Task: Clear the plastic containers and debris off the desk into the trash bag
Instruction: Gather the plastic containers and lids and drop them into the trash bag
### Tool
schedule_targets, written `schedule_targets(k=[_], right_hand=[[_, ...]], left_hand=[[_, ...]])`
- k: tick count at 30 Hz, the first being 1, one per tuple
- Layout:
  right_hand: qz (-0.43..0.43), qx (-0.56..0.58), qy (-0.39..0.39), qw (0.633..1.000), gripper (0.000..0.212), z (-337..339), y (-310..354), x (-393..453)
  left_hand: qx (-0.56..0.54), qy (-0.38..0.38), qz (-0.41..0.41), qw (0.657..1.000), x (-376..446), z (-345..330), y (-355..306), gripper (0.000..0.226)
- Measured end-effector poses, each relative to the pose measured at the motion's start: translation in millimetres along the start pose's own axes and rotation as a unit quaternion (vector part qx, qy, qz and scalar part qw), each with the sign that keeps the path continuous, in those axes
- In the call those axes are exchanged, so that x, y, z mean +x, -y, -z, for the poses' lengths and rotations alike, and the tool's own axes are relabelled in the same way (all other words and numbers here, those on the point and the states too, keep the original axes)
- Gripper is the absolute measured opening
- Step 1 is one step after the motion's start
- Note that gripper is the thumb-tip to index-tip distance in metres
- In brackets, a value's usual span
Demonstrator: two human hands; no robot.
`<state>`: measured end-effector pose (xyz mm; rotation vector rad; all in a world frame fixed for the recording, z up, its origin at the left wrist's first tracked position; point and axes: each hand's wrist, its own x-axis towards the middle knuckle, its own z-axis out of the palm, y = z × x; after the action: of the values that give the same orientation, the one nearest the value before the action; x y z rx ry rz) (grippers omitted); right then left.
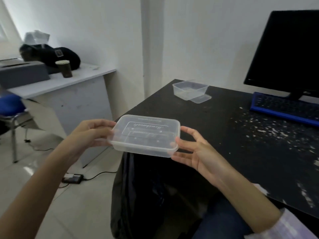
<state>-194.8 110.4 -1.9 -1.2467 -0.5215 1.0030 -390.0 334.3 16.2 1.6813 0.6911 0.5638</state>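
Note:
A clear lidded plastic container [145,135] hangs in the air above the open black trash bag [155,195], beside the desk's left edge. My left hand [91,133] grips its left end, thumb on top and fingers below. My right hand [195,150] holds its right end with the fingertips, the other fingers spread. A second clear container [189,89] stands open at the far left corner of the black desk [215,121], with its loose lid [201,99] leaning against it. White debris flecks [269,133] are scattered over the desk's right part.
A blue keyboard [284,107] and a black monitor [290,52] stand at the desk's right back. To the left is a white desk [69,80] with a paper cup [64,69], a black bag and a grey box. A blue chair [10,107] and floor cables lie left.

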Motion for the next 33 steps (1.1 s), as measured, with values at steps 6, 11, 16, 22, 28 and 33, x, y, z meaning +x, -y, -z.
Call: schedule_targets(k=[6, 11, 16, 22, 28, 33], right_hand=[[-0.045, -0.008, 0.041, 0.998, 0.052, -35, -65, -2], [-0.1, 0.004, 0.031, 0.995, 0.054, -33, -108, -5], [-0.137, 0.007, -0.022, 0.99, 0.054, -5, -131, 5], [-0.132, 0.005, -0.112, 0.985, 0.051, 44, -144, 20], [-0.129, -0.026, -0.147, 0.98, 0.049, 72, -153, 31], [-0.127, -0.072, -0.129, 0.981, 0.046, 56, -164, 39]], left_hand=[[0.039, 0.021, 0.07, 0.997, -33, 45, 45, 0.029], [0.009, 0.018, 0.139, 0.99, -47, 45, 85, 0.025], [0.006, 0.027, 0.203, 0.979, -41, 16, 131, 0.017], [0.12, -0.074, 0.234, 0.962, -8, -58, 191, 0.016], [0.231, -0.085, 0.227, 0.942, 4, -96, 212, 0.033], [0.206, -0.109, 0.196, 0.952, -7, -83, 211, 0.01]])
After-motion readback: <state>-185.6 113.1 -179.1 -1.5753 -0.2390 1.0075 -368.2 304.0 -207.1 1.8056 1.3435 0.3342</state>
